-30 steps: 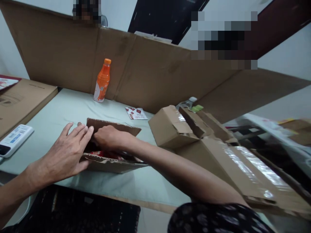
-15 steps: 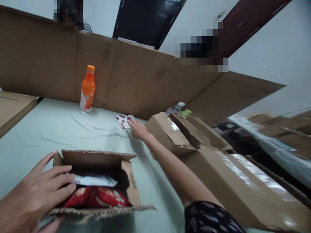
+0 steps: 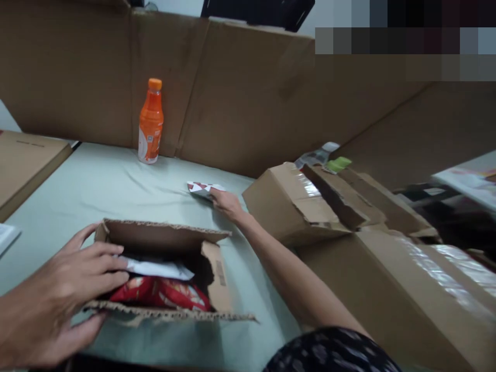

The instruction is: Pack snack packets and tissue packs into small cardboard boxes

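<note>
My left hand point(image 3: 77, 289) grips the left side of a small open cardboard box point(image 3: 155, 235), fingers over the edge and thumb outside the near wall. Inside the box lie a red shiny packet point(image 3: 160, 293) and, behind it, a white flat packet point(image 3: 160, 268) that my fingertips overlap. Farther off, my right hand point(image 3: 227, 202) is closed on the right end of a flat white packet with dark red patches point(image 3: 201, 188). That patterned packet is tilted, its near edge lifted off the pale green cloth; my fingers hide part of it.
An orange drink bottle point(image 3: 151, 124) stands by the tall cardboard wall point(image 3: 240, 93). Larger taped cardboard boxes point(image 3: 387, 289) line the right, with a clear bottle point(image 3: 318, 155) and a green item point(image 3: 338, 165) behind. A flat brown box point(image 3: 31, 160) lies at the left.
My right hand has closed on the patterned packet and tipped it up from the cloth. The left hand stays on the box. The view has tilted downward.
</note>
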`<action>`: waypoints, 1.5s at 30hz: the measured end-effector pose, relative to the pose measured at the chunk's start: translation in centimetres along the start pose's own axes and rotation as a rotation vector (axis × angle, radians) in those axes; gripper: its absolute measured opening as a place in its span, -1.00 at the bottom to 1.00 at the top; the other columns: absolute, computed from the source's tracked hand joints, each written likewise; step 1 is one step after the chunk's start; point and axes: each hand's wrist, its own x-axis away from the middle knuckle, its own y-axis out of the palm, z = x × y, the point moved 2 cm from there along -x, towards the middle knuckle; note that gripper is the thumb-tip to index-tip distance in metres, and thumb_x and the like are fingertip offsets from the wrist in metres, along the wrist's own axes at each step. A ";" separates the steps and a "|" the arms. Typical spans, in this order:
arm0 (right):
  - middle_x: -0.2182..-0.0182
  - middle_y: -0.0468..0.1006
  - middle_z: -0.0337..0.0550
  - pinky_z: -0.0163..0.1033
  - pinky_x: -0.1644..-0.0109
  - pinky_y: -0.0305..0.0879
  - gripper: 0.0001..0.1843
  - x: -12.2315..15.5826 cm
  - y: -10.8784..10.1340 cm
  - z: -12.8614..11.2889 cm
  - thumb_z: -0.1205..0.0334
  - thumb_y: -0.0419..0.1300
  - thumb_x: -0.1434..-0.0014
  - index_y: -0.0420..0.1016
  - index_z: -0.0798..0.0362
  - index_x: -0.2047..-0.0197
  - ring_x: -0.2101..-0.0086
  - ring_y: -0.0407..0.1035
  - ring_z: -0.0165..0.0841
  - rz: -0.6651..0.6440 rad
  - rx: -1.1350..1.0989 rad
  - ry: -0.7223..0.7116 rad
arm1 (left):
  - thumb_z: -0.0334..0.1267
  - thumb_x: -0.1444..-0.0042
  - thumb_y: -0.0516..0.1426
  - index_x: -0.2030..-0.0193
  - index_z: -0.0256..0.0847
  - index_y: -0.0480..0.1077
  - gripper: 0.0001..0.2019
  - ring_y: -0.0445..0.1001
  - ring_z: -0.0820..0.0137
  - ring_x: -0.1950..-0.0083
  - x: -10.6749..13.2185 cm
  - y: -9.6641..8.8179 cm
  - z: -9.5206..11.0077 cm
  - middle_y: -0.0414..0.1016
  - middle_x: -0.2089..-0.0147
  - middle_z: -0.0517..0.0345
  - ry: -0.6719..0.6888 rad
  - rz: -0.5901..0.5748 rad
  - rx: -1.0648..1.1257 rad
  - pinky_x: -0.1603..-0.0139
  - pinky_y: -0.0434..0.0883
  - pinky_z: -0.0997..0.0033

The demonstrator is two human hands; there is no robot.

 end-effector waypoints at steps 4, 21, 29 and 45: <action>0.14 0.70 -0.09 -0.12 0.05 0.51 -0.62 7.6 -4.9 -1.1 0.24 -0.03 -0.40 0.61 -0.01 -0.01 0.09 0.59 -0.19 0.171 -0.239 -0.034 | -0.35 -0.18 0.12 -0.06 -0.06 0.57 -0.66 0.55 0.15 -0.24 -0.9 -0.9 0.4 0.67 -0.08 0.13 0.004 -0.011 0.082 -0.60 0.00 -0.22; 0.39 0.64 -0.17 -0.31 0.37 0.19 -0.72 18.3 -12.1 -17.3 0.53 0.08 -0.16 0.54 -0.01 0.31 0.41 0.47 -0.36 -0.074 -0.034 -0.604 | -0.39 -0.07 0.20 0.06 -0.28 0.53 -0.73 0.36 -0.16 -0.39 1.8 0.6 2.5 0.53 -0.18 -0.29 -0.081 0.186 -0.300 -0.41 0.26 -0.43; -0.04 0.70 -0.04 -0.18 0.00 0.44 -0.57 16.6 -9.2 -18.4 0.26 0.08 -0.41 0.50 -0.02 -0.28 0.03 0.59 -0.21 -0.352 -0.153 -0.652 | -0.35 -0.32 0.11 -0.37 -0.32 0.23 -0.51 0.24 -0.13 -0.47 4.1 1.4 2.7 0.13 -0.46 -0.41 -0.148 0.424 -0.154 -0.36 0.44 -0.20; 0.17 0.73 -0.11 -0.09 0.00 0.53 -0.73 19.8 -11.2 -10.2 0.24 0.12 -0.37 0.69 -0.10 0.09 0.12 0.61 -0.22 0.429 -0.472 -0.447 | -0.29 -0.42 0.11 -0.41 -0.11 0.18 -0.53 0.58 0.17 -0.15 3.1 4.0 1.3 0.57 -0.13 -0.04 -0.194 0.498 0.080 -0.16 0.59 0.14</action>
